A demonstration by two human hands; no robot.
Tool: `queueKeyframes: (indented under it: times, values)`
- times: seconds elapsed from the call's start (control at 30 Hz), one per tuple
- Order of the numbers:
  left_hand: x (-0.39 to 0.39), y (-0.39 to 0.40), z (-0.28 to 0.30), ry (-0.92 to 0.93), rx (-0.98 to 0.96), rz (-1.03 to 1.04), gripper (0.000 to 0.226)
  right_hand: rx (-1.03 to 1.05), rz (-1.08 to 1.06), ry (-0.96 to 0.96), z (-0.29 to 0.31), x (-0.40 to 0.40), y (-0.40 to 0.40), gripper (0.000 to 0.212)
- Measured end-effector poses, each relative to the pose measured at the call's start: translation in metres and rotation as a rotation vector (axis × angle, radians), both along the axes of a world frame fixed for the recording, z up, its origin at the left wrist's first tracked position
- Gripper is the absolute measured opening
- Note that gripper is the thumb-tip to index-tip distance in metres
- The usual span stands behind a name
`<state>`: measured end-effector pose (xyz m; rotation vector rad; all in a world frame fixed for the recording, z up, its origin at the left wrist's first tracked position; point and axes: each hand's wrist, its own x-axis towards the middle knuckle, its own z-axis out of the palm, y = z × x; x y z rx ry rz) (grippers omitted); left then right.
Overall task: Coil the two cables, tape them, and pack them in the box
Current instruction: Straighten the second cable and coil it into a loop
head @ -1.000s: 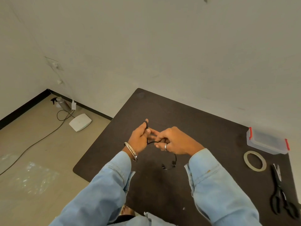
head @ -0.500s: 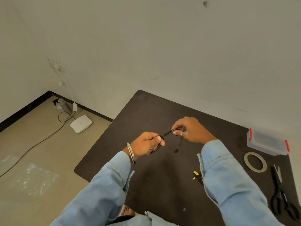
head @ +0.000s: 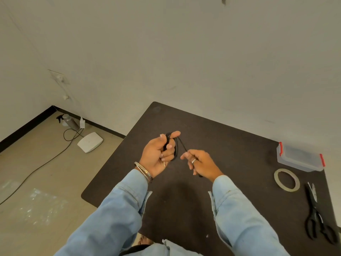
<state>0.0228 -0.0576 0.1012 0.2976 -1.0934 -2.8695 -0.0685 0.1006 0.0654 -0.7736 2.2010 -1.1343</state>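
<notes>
Nearest, the left hand (head: 159, 155) grips a black cable (head: 176, 147) looped round its fingers, a gold plug showing below; the right hand (head: 200, 163) pinches the free strand just beside it, above the bench (head: 230, 145). Coiling looks part done. Farther right lie scissors (head: 316, 217), tape roll (head: 286, 180) and the closed clear box (head: 299, 157), untouched. I cannot see a second cable.

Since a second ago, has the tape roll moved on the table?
No. The tape roll lies between the box and the scissors, as before.
</notes>
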Motion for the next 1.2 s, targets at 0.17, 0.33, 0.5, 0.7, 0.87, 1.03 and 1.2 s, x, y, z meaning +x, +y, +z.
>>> queueKeyframes:
  times: [0.17, 0.33, 0.5, 0.7, 0.87, 1.03, 1.2]
  values:
    - [-0.001, -0.006, -0.007, -0.105, -0.286, 0.229, 0.033, 0.208, 0.359, 0.127, 0.006, 0.03, -0.009, 0.019]
    - [0.0, 0.001, -0.018, -0.181, -0.607, 0.267, 0.029, 0.293, 0.537, 0.303, 0.045, 0.037, -0.013, 0.016]
    - [-0.002, 0.006, -0.026, -0.212, -0.823, 0.061, 0.027, 0.227, 0.516, 0.465, 0.074, 0.018, -0.013, 0.016]
    - [0.005, 0.023, -0.015, -0.175, -0.487, -0.291, 0.034, 0.102, 0.399, 0.245, 0.083, -0.001, -0.009, 0.012]
    - [0.011, 0.021, -0.021, -0.129, -0.077, -0.478, 0.06, -0.024, 0.367, 0.128, 0.083, -0.009, -0.006, 0.018]
    - [0.016, 0.021, -0.028, -0.093, -0.037, -0.569, 0.065, -0.124, 0.217, -0.181, 0.071, -0.012, -0.007, 0.021]
    - [0.015, 0.03, -0.036, -0.207, -0.056, -0.574, 0.032, -0.293, -0.023, -0.459, 0.055, -0.005, -0.008, 0.02]
